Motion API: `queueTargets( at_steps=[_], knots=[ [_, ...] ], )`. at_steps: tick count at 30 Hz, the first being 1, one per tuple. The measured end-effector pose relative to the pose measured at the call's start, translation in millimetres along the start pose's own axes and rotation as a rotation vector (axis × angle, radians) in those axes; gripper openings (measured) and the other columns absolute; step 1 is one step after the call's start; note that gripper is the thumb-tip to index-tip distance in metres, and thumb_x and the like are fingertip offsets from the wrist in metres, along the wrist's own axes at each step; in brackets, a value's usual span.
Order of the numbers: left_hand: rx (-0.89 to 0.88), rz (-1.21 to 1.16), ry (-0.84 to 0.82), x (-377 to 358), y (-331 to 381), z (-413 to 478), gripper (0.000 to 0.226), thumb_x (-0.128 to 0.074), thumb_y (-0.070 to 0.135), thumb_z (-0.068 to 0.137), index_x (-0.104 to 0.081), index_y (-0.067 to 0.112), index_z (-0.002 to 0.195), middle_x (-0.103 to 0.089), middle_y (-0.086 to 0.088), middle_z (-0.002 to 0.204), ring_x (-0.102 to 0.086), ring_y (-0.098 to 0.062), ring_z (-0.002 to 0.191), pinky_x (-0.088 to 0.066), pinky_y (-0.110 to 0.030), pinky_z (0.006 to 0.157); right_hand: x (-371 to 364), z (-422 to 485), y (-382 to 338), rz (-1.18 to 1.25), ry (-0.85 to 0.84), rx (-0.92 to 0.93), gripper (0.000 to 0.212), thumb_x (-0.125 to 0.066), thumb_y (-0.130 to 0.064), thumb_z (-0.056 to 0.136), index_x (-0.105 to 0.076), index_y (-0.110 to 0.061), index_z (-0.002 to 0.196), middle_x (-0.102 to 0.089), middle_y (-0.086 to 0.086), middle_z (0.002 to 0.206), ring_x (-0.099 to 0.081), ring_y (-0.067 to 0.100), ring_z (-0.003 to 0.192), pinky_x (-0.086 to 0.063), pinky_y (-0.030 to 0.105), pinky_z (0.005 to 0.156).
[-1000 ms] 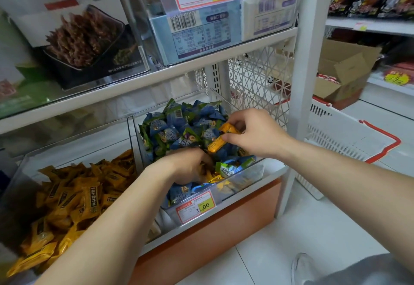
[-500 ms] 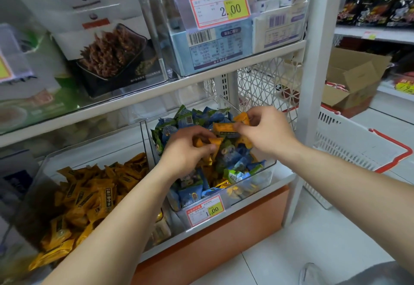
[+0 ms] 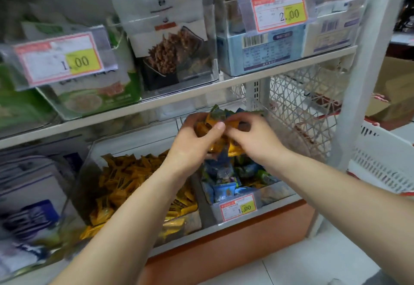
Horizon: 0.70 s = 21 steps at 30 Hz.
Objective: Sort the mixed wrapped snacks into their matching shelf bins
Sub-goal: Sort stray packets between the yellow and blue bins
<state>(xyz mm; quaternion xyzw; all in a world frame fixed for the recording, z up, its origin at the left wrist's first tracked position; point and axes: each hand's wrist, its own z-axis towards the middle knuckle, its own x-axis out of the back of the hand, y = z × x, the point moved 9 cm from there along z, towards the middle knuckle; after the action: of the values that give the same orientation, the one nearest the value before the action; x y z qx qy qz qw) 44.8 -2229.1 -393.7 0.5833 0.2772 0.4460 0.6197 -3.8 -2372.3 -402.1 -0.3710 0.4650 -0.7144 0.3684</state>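
Observation:
On the lower shelf stand two clear bins: the left bin (image 3: 89, 172) is full of orange wrapped snacks (image 3: 125, 179), the right bin (image 3: 268, 197) holds blue and green wrapped snacks (image 3: 226, 179). Both hands are raised together above the right bin. My left hand (image 3: 195, 148) grips a bunch of orange snacks (image 3: 202, 129). My right hand (image 3: 253, 139) pinches an orange snack (image 3: 233, 124) against that bunch. More orange wrappers (image 3: 233, 149) hang below the hands.
The upper shelf (image 3: 246, 80) carries clear bins with boxed goods and price tags just above my hands. A white mesh panel (image 3: 300, 109) closes the right side of the shelf. A white basket (image 3: 385, 161) with red trim stands on the floor at the right, and a cardboard box (image 3: 396, 92) behind it.
Both hands rose out of the blue snack bin and came together, now holding gathered orange snacks. The view has shifted left, showing more of the orange bin.

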Motion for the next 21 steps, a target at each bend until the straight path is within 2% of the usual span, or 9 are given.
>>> queueTargets(
  at_steps=[2,4,7,9,11,13,15,18,21],
  knots=[
    [-0.059,0.099,0.134,32,3,-6,0.028,-0.073,0.036,0.086,-0.056,0.032,0.108,-0.070,0.015,0.075,-0.068,-0.002,0.068,-0.058,-0.027,0.055,-30,0,-9,0.053,-0.076,0.027,0.006,-0.071,-0.025,0.087,-0.069,-0.031,0.086,-0.074,-0.006,0.088,-0.068,0.007,0.081,-0.051,0.021,0.067],
    [-0.093,0.231,0.254,69,4,-12,0.023,-0.073,0.032,0.087,-0.055,0.040,0.098,-0.068,0.019,0.072,-0.065,0.000,0.062,-0.055,-0.023,0.053,-64,0,-16,0.079,-0.175,0.048,0.004,-0.072,-0.026,0.087,-0.071,-0.030,0.087,-0.074,-0.006,0.084,-0.067,0.004,0.075,-0.049,0.019,0.064],
    [-0.012,0.346,0.295,115,-6,-21,0.022,-0.070,0.033,0.087,-0.054,0.047,0.091,-0.068,0.005,0.077,-0.068,-0.018,0.069,-0.056,-0.035,0.049,-111,2,-20,-0.036,-0.311,0.056,0.013,-0.073,-0.024,0.086,-0.072,-0.026,0.099,-0.074,-0.001,0.092,-0.068,0.014,0.083,-0.054,0.029,0.072],
    [0.036,0.401,0.256,133,-15,-24,0.021,-0.068,0.029,0.087,-0.056,0.044,0.095,-0.068,0.002,0.078,-0.068,-0.025,0.070,-0.059,-0.042,0.056,-135,3,-20,-0.172,-0.403,0.058,0.025,-0.071,-0.020,0.087,-0.069,-0.022,0.112,-0.071,0.001,0.103,-0.067,0.016,0.092,-0.056,0.031,0.079],
    [0.091,0.543,0.175,143,-25,-25,0.023,-0.069,0.028,0.088,-0.058,0.041,0.104,-0.070,0.005,0.090,-0.069,-0.020,0.082,-0.058,-0.038,0.073,-148,1,-23,-0.314,-0.464,0.090,0.035,-0.072,-0.029,0.086,-0.067,-0.025,0.121,-0.067,-0.003,0.118,-0.064,0.010,0.100,-0.053,0.027,0.085],
    [0.174,0.658,0.045,144,-39,-28,0.035,-0.070,0.034,0.088,-0.057,0.039,0.121,-0.065,0.008,0.110,-0.065,-0.014,0.101,-0.051,-0.027,0.082,-142,0,-31,-0.443,-0.463,0.161,0.040,-0.072,-0.041,0.083,-0.066,-0.033,0.122,-0.061,-0.014,0.119,-0.058,-0.001,0.096,-0.043,0.010,0.078],
    [0.194,0.776,-0.038,142,-45,-33,0.048,-0.068,0.042,0.089,-0.052,0.039,0.133,-0.058,0.014,0.118,-0.058,-0.009,0.108,-0.043,-0.023,0.086,-122,-1,-40,-0.493,-0.427,0.222,0.037,-0.071,-0.044,0.082,-0.067,-0.036,0.118,-0.061,-0.021,0.109,-0.055,-0.011,0.086,-0.033,-0.003,0.067],
    [0.052,0.755,-0.019,125,-25,-38,0.033,-0.065,0.040,0.091,-0.062,0.038,0.124,-0.064,0.021,0.116,-0.059,0.001,0.103,-0.047,-0.021,0.088,-74,-3,-41,-0.551,-0.396,0.248,0.027,-0.070,-0.043,0.080,-0.072,-0.035,0.106,-0.066,-0.025,0.088,-0.058,-0.020,0.080,-0.039,-0.004,0.064],
    [-0.161,0.713,-0.020,78,8,-46,0.013,-0.063,0.036,0.092,-0.069,0.037,0.104,-0.069,0.025,0.094,-0.062,0.010,0.089,-0.044,-0.005,0.074,-19,-3,-24,-0.525,-0.379,0.164,0.008,-0.074,-0.036,0.081,-0.073,-0.035,0.089,-0.073,-0.020,0.081,-0.065,-0.012,0.076,-0.047,0.006,0.066]
  ],
)
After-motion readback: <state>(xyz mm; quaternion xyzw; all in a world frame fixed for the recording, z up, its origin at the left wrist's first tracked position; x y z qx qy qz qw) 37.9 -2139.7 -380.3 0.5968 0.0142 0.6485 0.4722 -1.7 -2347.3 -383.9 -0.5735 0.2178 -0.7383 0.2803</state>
